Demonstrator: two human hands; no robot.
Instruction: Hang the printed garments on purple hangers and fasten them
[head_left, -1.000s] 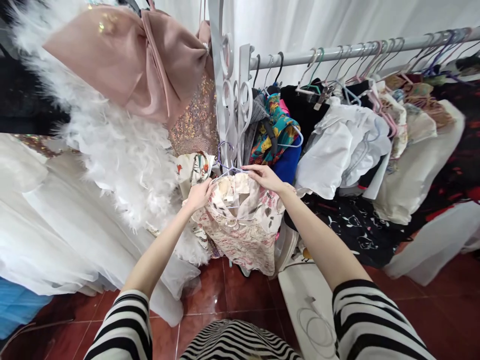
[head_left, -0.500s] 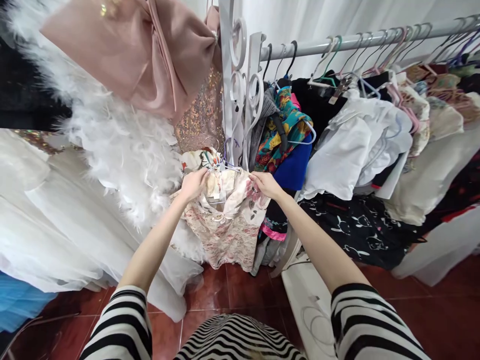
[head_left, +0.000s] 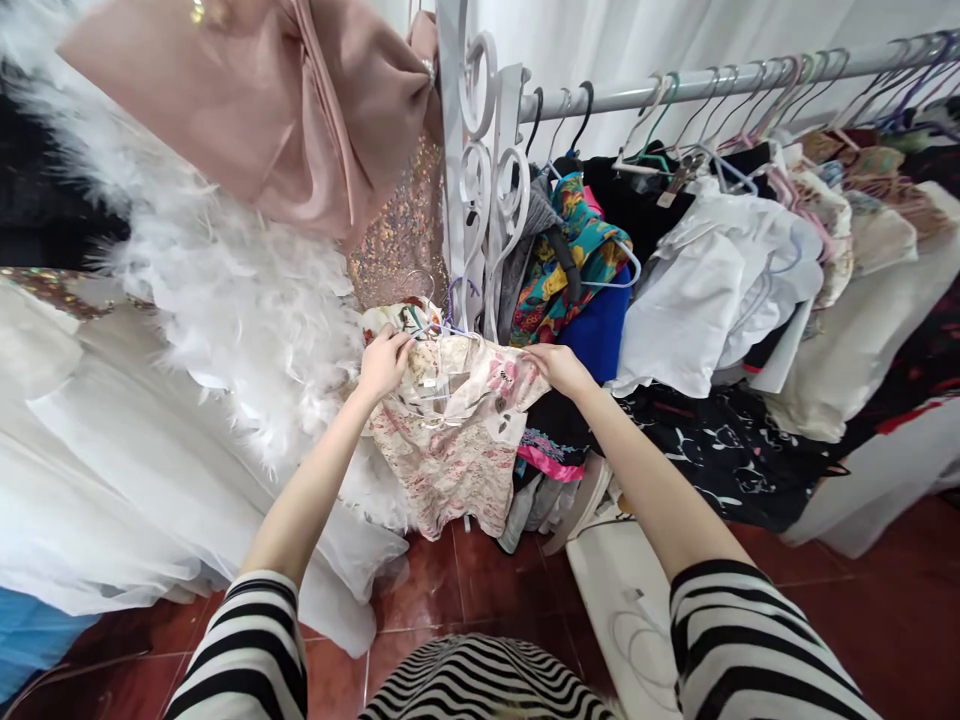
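Observation:
A cream floral blouse [head_left: 457, 470] with pink flowers hangs in front of me on a light hanger [head_left: 450, 330]. My left hand [head_left: 385, 362] pinches its left shoulder, with the fingers bent over the cloth. On the other side my right hand [head_left: 559, 368] grips the right shoulder or sleeve edge and draws it outward. A white tag [head_left: 430, 382] shows inside the neckline. Behind the blouse are another patterned garment [head_left: 375, 318] and a purple hanger [head_left: 463, 300].
White feathers [head_left: 255, 330] and a dusty-pink bow [head_left: 247, 110] fill the left. A white metal rack [head_left: 637, 98] holds several garments at right, among them white blouses [head_left: 675, 310]. Below stands a white appliance or box [head_left: 607, 600] on the red tiled floor [head_left: 487, 580].
My right hand has moved a little to the right, pulling the blouse's shoulder wider. My left hand stays near the same spot with its grip slightly shifted.

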